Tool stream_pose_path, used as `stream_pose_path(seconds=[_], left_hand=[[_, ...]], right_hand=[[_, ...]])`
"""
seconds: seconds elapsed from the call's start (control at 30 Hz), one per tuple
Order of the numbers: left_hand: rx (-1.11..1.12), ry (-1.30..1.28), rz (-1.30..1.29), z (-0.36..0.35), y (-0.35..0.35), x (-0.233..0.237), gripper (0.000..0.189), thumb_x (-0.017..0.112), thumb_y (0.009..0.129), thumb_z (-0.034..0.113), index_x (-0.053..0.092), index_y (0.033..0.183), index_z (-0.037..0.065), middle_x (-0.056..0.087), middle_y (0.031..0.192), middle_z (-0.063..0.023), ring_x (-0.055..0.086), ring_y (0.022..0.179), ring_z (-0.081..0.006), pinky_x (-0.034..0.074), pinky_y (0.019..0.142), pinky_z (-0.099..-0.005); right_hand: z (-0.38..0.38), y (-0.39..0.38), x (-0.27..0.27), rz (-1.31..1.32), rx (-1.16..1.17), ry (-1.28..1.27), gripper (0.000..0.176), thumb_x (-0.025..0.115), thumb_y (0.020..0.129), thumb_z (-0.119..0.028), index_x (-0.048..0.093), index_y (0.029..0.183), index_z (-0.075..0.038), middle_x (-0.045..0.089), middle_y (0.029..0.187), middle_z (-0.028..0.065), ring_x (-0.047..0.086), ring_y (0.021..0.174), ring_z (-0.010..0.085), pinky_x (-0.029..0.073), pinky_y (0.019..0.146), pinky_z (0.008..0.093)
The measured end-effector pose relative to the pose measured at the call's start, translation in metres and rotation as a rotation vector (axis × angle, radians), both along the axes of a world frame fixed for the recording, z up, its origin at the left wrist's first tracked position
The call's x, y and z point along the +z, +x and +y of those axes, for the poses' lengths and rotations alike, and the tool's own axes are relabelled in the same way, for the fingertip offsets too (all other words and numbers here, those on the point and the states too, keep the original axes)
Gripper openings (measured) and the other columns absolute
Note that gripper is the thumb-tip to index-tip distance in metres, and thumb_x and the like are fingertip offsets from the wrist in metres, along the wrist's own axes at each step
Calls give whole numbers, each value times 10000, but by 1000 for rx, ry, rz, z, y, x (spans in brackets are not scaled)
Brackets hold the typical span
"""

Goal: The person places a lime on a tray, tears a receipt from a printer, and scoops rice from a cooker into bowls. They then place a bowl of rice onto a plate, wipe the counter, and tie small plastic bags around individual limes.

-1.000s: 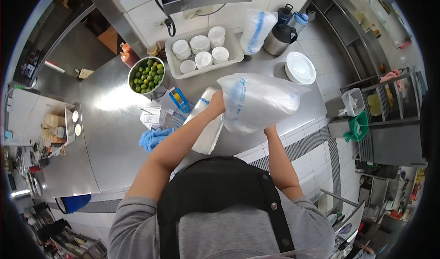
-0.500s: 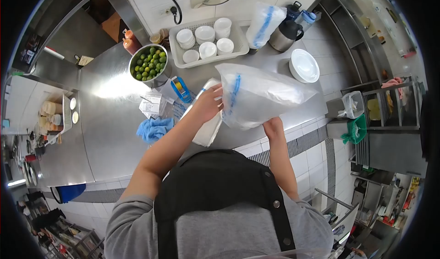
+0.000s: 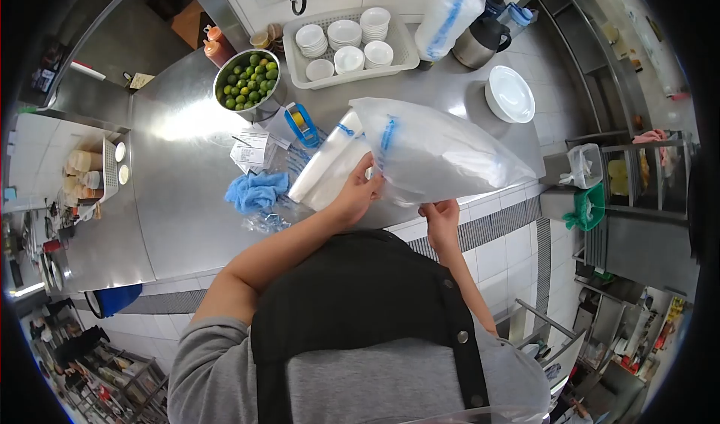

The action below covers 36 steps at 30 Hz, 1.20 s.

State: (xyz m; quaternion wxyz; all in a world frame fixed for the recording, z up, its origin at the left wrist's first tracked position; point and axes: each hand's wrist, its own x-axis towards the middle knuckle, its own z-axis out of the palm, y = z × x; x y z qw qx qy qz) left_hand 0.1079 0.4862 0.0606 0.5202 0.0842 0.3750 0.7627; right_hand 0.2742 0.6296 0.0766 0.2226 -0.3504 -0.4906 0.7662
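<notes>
A puffed-out clear plastic bag [image 3: 442, 150] with blue print hangs over the steel counter before me. My left hand [image 3: 361, 191] is closed at the bag's lower left edge, thumb and fingers pinched together on the film. Close under the bag's lower edge, my right hand [image 3: 441, 220] has its fingers pressed together on the plastic there. Behind the left hand lies a white plastic roll [image 3: 326, 170] with a blue mark, partly covered by the bag. A blue tape dispenser [image 3: 301, 125] stands just beyond this roll.
A steel pot of green limes [image 3: 247, 83] and a basket [image 3: 300, 75] of stacked white bowls stand at the back. A white bowl [image 3: 511, 95], steel jug [image 3: 480, 43] and another wrapped plastic roll [image 3: 448, 23] are to the right. A blue cloth [image 3: 256, 191] and paper slips [image 3: 251, 150] lie left.
My left hand has slid down along the bag's left edge, towards me. My right hand has shifted slightly down and left beneath the bag. The white roll shows more now.
</notes>
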Motion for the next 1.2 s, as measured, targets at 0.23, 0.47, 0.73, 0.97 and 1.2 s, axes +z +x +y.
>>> stream_pose_path(seconds=[0.23,0.47,0.73,0.97,1.2], left_hand=[[30,-287,511,31,-17,-27,592,613,988,277,377,1515,145,511,1138,-78,508,841,-155,460,741,-301],[82,-392,1124,78,-23,-48,779,602,936,548,331,1542,141,396,1235,-327,513,1054,-365,469,935,-414],[203,-514,848,-24,-33,5,615,649,967,366,442,1462,66,485,1329,-206,633,961,-234,524,839,-333],[393,-1266,1429,-214,-79,-14,323,758,835,195,719,1113,36,666,868,-173,666,801,-315,525,719,-414],[196,-1403,1371,-210,-91,-8,245,806,742,120,712,946,23,639,871,-170,645,813,-346,508,715,-433]], right_hand=[[11,-16,-24,-326,119,792,527,497,776,175,478,1277,13,374,1336,229,522,970,303,531,778,357],[44,-32,-38,-328,-9,1290,541,515,721,144,518,1254,50,417,1343,278,450,1153,462,355,1047,526],[64,3,-61,-402,-55,867,467,592,915,-10,447,1358,19,496,1179,174,555,828,223,490,656,305],[-26,12,-61,-192,237,872,117,652,949,-105,640,1050,-49,568,858,46,534,751,136,449,656,277],[-64,-69,-23,-27,624,1185,237,707,863,-89,685,1095,-51,565,974,88,581,822,289,499,725,365]])
